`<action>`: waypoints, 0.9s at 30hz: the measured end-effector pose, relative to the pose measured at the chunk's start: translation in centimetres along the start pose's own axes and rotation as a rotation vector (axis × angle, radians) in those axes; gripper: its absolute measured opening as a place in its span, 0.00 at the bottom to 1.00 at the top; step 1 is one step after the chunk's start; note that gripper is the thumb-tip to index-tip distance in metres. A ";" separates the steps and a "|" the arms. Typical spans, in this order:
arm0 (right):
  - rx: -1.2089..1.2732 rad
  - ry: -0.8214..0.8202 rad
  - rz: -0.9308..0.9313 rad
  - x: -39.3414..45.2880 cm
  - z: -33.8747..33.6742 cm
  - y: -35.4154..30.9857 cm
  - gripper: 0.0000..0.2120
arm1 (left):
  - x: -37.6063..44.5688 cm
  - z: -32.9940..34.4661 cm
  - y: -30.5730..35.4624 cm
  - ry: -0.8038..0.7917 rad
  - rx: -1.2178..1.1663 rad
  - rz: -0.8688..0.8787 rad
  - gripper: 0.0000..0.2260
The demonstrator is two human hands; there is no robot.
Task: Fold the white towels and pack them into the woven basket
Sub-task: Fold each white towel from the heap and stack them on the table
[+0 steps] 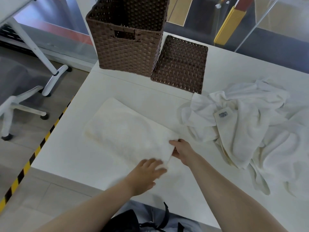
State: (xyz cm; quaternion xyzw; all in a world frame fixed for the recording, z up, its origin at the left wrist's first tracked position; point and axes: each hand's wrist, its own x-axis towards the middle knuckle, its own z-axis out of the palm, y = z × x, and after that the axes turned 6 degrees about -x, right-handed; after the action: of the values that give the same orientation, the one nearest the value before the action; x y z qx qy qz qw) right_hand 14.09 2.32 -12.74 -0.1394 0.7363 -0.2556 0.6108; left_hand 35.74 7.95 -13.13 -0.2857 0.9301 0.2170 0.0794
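Folded white towel (127,131) flat on white table (70,153), long side running away from the fingers. Near corner pinched by right hand (182,151), thumb on top, fingers curled beneath the edge. Left hand (147,174) just beside it, fingers straight and blurred, resting on the same near end. Beyond the fingertips, upright at the table's far edge: brown woven basket (127,39), with flat woven lid (180,64) touching its right side. Right of the fingers: heap of unfolded white towels (250,128), tag showing.
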 end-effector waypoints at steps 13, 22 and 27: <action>0.132 -0.137 0.022 -1.9 0.0 -0.6 0.13 | 1.6 -0.2 0.8 0.071 -0.056 -0.078 0.29; -0.307 -0.045 -0.041 -3.0 -2.1 -5.5 0.16 | 2.1 -5.7 3.5 0.320 -0.253 -0.154 0.21; -0.602 0.048 -0.218 -5.9 -2.4 -12.5 0.15 | 2.4 -9.5 4.6 0.383 -0.623 -0.379 0.27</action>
State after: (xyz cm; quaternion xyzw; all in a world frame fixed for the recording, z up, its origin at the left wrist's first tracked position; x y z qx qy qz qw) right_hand 11.67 -4.49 -0.76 -0.3860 0.7738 -0.0933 0.4935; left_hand 30.89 5.91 -3.65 -0.4974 0.7488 0.4127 -0.1469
